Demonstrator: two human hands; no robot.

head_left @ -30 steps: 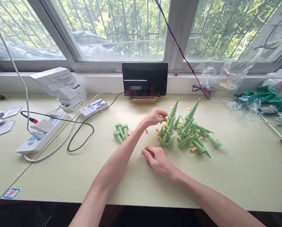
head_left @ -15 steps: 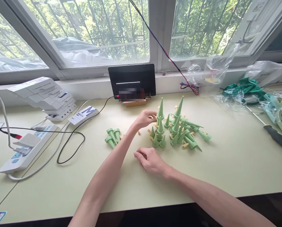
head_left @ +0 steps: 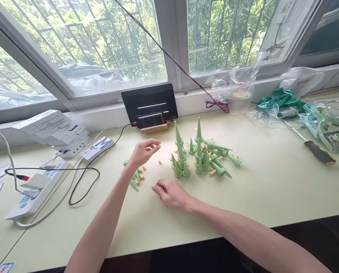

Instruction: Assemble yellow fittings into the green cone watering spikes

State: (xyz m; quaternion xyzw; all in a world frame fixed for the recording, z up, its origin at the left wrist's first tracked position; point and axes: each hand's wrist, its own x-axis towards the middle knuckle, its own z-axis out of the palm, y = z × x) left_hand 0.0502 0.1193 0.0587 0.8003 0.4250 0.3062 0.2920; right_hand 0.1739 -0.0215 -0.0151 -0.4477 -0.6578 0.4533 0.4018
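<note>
My left hand [head_left: 145,152] hovers left of a cluster of green plastic plant-watering spikes [head_left: 181,153], its fingers stretched and apart with nothing between them. Several spikes stand point-up, and others with small yellow valves [head_left: 213,172] lie at the cluster's right. Below it, my right hand [head_left: 171,194] rests on the table with curled fingers; whatever is inside them, if anything, is hidden. Partly behind my left wrist lies a smaller group of green spikes [head_left: 134,184] with yellow valves. One loose yellow valve [head_left: 159,162] sits between this group and the standing cluster.
A tablet [head_left: 149,100] and a phone [head_left: 150,120] lean at the window. White boxes [head_left: 55,129], a power strip [head_left: 38,191] and looping cables are at left. Plastic bags, green clips [head_left: 325,125] and a screwdriver [head_left: 319,152] lie at right.
My left hand has drawn away leftward from the standing spikes and its fingers have opened. My right hand stays resting on the table. The whole view has shifted somewhat.
</note>
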